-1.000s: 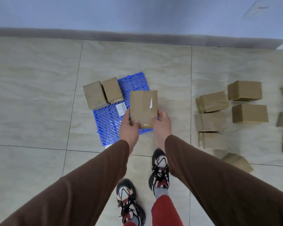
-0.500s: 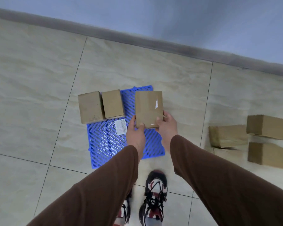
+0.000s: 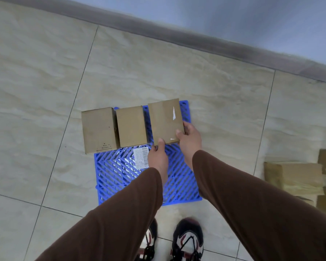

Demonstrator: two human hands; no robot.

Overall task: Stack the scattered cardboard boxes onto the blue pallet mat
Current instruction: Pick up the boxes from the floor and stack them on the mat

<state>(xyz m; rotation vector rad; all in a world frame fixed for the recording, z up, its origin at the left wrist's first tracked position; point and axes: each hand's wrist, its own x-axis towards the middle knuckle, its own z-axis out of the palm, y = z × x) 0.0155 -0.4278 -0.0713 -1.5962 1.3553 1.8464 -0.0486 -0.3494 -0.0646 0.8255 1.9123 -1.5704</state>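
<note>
A blue pallet mat lies on the tiled floor in front of me. Two cardboard boxes stand side by side along its far edge, one at the left and one in the middle. I hold a third cardboard box over the mat's far right corner, in line with the other two. My left hand grips its near edge and my right hand grips its near right corner. Whether this box rests on the mat I cannot tell.
More cardboard boxes lie on the floor at the right edge of view. A white barcode label sticks to the mat. A wall with a grey skirting runs beyond the mat. My shoes stand just short of it.
I have stepped closer and carried the held box forward, from above the mat's middle to its far right corner, next to the two standing boxes.
</note>
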